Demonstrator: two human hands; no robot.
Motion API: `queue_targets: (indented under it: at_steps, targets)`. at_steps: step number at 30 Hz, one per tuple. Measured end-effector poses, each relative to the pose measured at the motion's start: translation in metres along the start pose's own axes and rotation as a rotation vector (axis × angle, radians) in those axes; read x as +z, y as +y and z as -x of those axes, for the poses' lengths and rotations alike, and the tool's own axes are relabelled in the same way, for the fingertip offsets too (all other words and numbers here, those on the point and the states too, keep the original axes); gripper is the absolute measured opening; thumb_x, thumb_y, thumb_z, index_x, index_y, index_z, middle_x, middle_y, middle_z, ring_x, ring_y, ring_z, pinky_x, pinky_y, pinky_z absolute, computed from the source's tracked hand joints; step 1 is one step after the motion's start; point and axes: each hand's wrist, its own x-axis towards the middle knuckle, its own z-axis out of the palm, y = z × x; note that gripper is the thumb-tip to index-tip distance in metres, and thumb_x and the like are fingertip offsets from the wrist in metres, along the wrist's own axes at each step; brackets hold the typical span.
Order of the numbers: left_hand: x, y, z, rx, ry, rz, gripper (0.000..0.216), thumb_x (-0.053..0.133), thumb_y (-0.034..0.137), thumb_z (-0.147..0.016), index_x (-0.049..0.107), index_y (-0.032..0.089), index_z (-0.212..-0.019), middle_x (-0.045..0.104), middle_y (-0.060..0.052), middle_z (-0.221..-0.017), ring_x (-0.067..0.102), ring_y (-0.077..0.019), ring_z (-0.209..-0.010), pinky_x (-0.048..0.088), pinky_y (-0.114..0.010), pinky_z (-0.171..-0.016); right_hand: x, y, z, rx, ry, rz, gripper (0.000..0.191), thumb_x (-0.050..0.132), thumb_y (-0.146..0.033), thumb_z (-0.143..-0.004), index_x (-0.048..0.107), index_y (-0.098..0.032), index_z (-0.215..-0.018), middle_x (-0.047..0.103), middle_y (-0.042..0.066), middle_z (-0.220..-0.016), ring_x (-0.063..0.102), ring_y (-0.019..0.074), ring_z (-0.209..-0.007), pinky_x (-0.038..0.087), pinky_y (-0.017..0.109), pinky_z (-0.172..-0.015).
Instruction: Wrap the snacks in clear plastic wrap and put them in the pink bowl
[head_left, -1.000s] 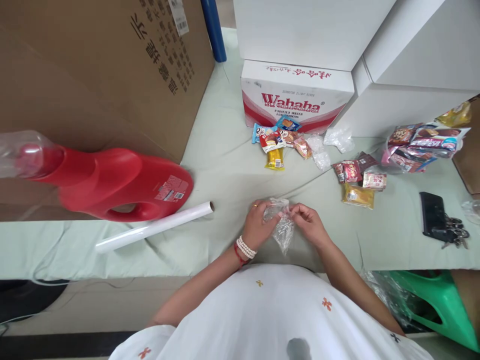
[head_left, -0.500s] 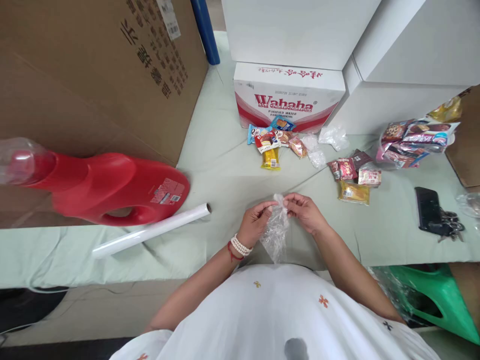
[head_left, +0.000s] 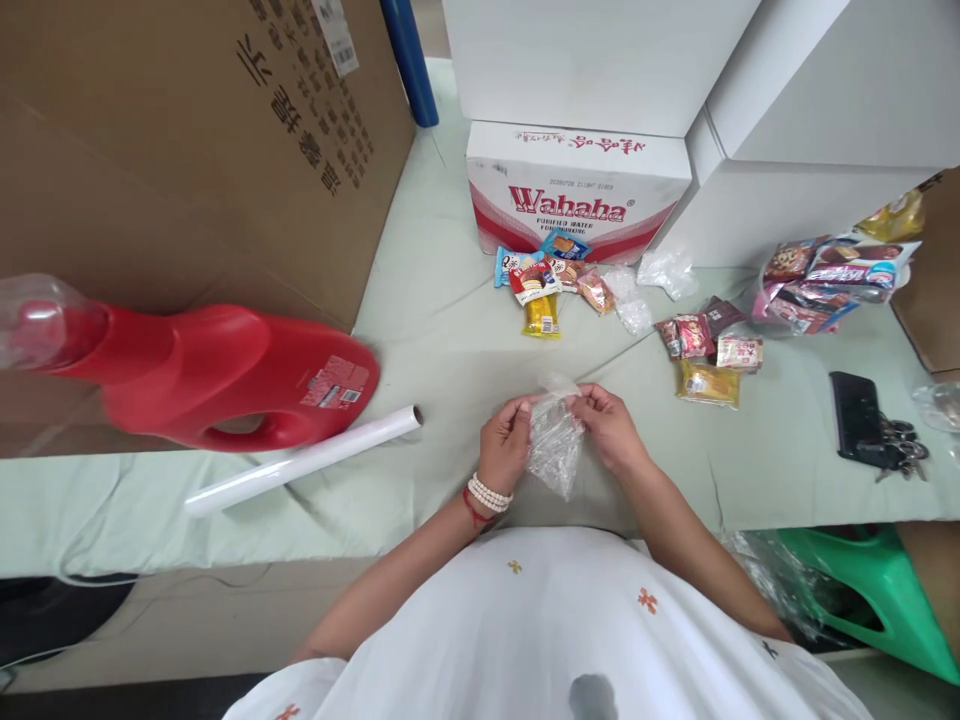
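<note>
A crinkled clear plastic bag (head_left: pixel 555 450) hangs between my two hands, just above the front part of the table. My left hand (head_left: pixel 507 440), with white beads and a red cord at the wrist, pinches the bag's upper left edge. On the other side, my right hand (head_left: pixel 606 424) grips its upper right edge between thumb and fingers. The bag's top is spread between them, and I see no contents in it. Past my hands lie a pile of wrapped snacks (head_left: pixel 536 285) and, to the right, another group of snack packets (head_left: pixel 701 350).
A red detergent bottle (head_left: pixel 247 370) and a white roll (head_left: pixel 307 462) lie at the left, beside a large carton (head_left: pixel 187 150). A Wahaha box (head_left: pixel 577 195) stands behind. Crumpled plastic bags (head_left: pixel 666 273), a filled snack bag (head_left: pixel 832 285), and a phone (head_left: pixel 856 415) with keys (head_left: pixel 904 445) lie rightward.
The bag's top, gathered narrow before, is now pulled wider between my hands. My left hand has shifted slightly left and turned more upright; the bag's lower end has risen.
</note>
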Motion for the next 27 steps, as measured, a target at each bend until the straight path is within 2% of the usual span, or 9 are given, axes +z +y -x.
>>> queue_targets:
  at_steps: [4,8,10,12,15,17,20,24,27]
  targets:
    - [-0.001,-0.005,-0.005,-0.144,0.015,0.166,0.053,0.059,0.067,-0.089,0.071,0.018,-0.105,0.046,0.007,-0.052,0.033,-0.0076,-0.036,0.027,-0.022,-0.035,-0.017,-0.003,-0.007,0.028,0.107,0.007,0.044,0.084,-0.052,-0.063,0.062,-0.020,-0.085,0.056,-0.003,-0.070,0.046,0.0121,-0.060,0.037,0.025,-0.054]
    - [-0.001,-0.002,-0.002,-0.092,0.041,0.144,0.053,0.058,0.067,-0.091,0.070,0.018,-0.106,0.047,0.007,-0.053,0.037,-0.0082,-0.037,0.031,-0.022,-0.036,-0.018,-0.013,0.010,-0.248,0.361,0.327,0.033,0.074,-0.051,-0.078,0.062,-0.022,-0.087,0.058,-0.002,-0.074,0.049,0.0139,-0.067,0.041,0.027,-0.062]
    - [0.001,0.001,0.003,-0.031,0.035,0.078,0.052,0.053,0.066,-0.095,0.070,0.019,-0.110,0.049,0.007,-0.053,0.040,-0.0092,-0.039,0.034,-0.023,-0.039,-0.007,-0.017,0.022,-0.295,0.268,0.435,0.031,0.066,-0.052,-0.087,0.064,-0.021,-0.084,0.058,-0.002,-0.070,0.049,0.0142,-0.066,0.041,0.028,-0.063]
    - [0.004,0.004,0.007,0.049,0.016,-0.006,0.051,0.049,0.063,-0.098,0.071,0.020,-0.113,0.057,0.003,-0.059,0.049,-0.0113,-0.046,0.043,-0.024,-0.048,0.008,-0.016,0.029,-0.262,0.068,0.467,0.033,0.066,-0.053,-0.088,0.068,-0.021,-0.084,0.063,0.000,-0.073,0.054,0.0156,-0.069,0.042,0.028,-0.064]
    - [0.007,0.005,0.012,0.153,0.009,-0.095,0.051,0.048,0.062,-0.099,0.073,0.020,-0.113,0.069,-0.003,-0.075,0.063,-0.0161,-0.066,0.051,-0.028,-0.063,0.028,-0.008,0.028,-0.185,-0.089,0.345,0.035,0.070,-0.055,-0.084,0.073,-0.020,-0.083,0.069,0.002,-0.081,0.059,0.0172,-0.075,0.045,0.028,-0.068]
    - [0.007,0.003,0.012,0.144,0.028,-0.104,0.051,0.046,0.062,-0.099,0.072,0.020,-0.114,0.070,-0.004,-0.075,0.062,-0.0163,-0.064,0.051,-0.028,-0.062,0.032,-0.001,0.022,-0.125,-0.047,0.173,0.035,0.071,-0.056,-0.083,0.073,-0.021,-0.080,0.067,0.001,-0.076,0.055,0.0150,-0.069,0.045,0.028,-0.066]
    - [0.002,0.000,0.006,0.053,0.113,-0.045,0.051,0.042,0.063,-0.100,0.068,0.021,-0.113,0.065,0.001,-0.063,0.052,-0.0136,-0.048,0.044,-0.027,-0.051,0.023,0.003,0.015,-0.056,0.086,-0.052,0.034,0.079,-0.054,-0.076,0.071,-0.022,-0.076,0.066,0.000,-0.078,0.051,0.0129,-0.066,0.046,0.026,-0.062]
    - [-0.009,-0.004,-0.008,0.042,0.291,0.031,0.044,0.049,0.061,-0.098,0.065,0.021,-0.100,0.069,0.000,-0.068,0.065,-0.0156,-0.060,0.051,-0.027,-0.063,-0.001,-0.002,0.015,-0.022,0.189,-0.259,0.033,0.089,-0.048,-0.067,0.069,-0.023,-0.075,0.065,0.000,-0.088,0.058,0.0137,-0.078,0.055,0.027,-0.070]
    - [-0.014,-0.005,-0.020,-0.008,0.344,0.183,0.038,0.056,0.059,-0.094,0.063,0.021,-0.092,0.069,0.000,-0.072,0.068,-0.0150,-0.064,0.053,-0.027,-0.066,-0.013,-0.005,0.018,0.003,0.209,-0.358,0.034,0.092,-0.043,-0.065,0.067,-0.022,-0.076,0.065,-0.001,-0.090,0.060,0.0131,-0.081,0.059,0.028,-0.074]
